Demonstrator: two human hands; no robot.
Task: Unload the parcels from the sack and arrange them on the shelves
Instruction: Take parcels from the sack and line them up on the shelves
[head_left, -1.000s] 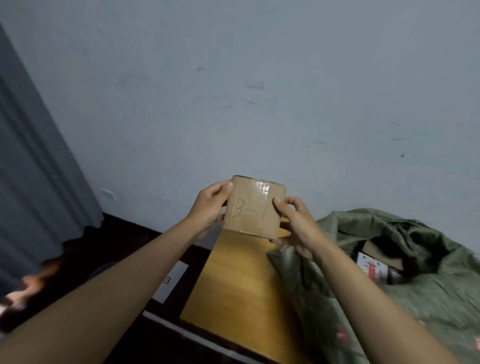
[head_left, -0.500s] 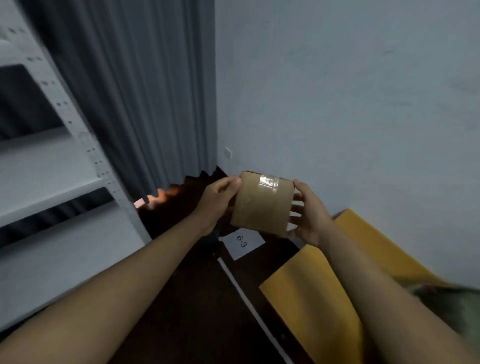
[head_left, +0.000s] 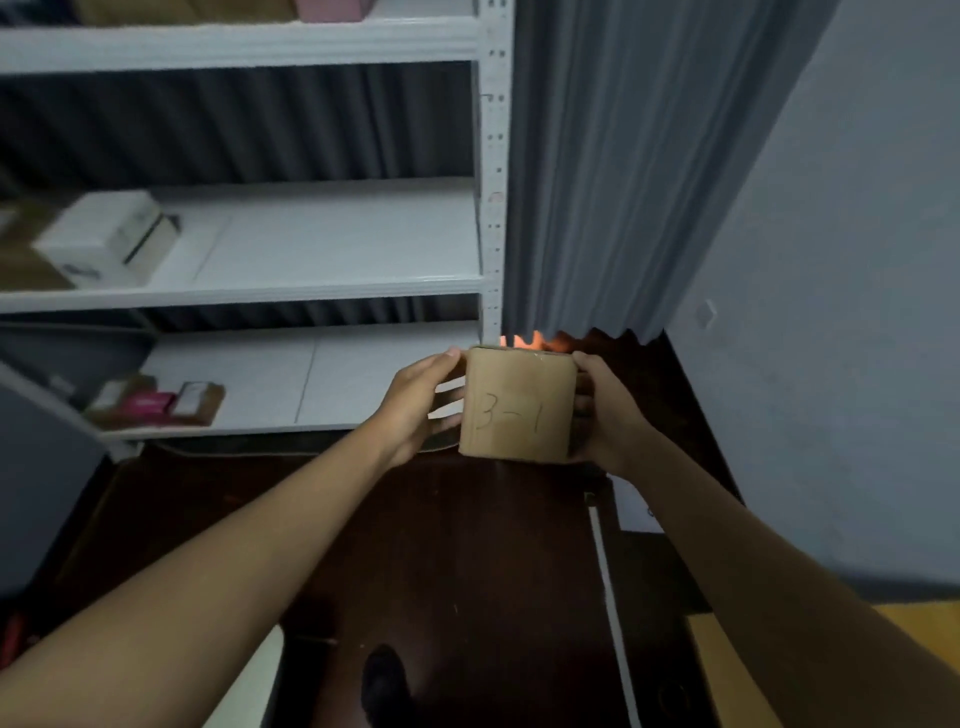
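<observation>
We face a white metal shelf unit (head_left: 488, 156) with three boards in view. On the top board (head_left: 239, 44) we make out only the lower edges of brown cartons and something pink, too cropped to name. The middle board (head_left: 311, 244) carries a white box (head_left: 101, 236) near its left end, lying at a slant, with a brown carton (head_left: 21, 260) just beside it at the frame's edge; the right part of that board is bare white surface. The lowest board (head_left: 322, 379) holds a small cluster at its left: brown packets with white labels (head_left: 195, 402) and a pink packet (head_left: 148, 402) between them, all blurred. We hold the small cardboard parcel (head_left: 519, 405) in the air in front of the lowest board's right end, near the unit's corner post, above the dark floor (head_left: 467, 545). Our left hand (head_left: 415, 405) grips its left side, thumb at the top edge and fingers spread behind; our right hand (head_left: 605, 410) clasps the right side, fingers wrapped behind. The parcel stands upright, its broad face turned to us with "3-1" written on it reading level; it is nearly square, so we cannot name a long axis. A grey curtain (head_left: 623, 182) hangs right of the shelves.
</observation>
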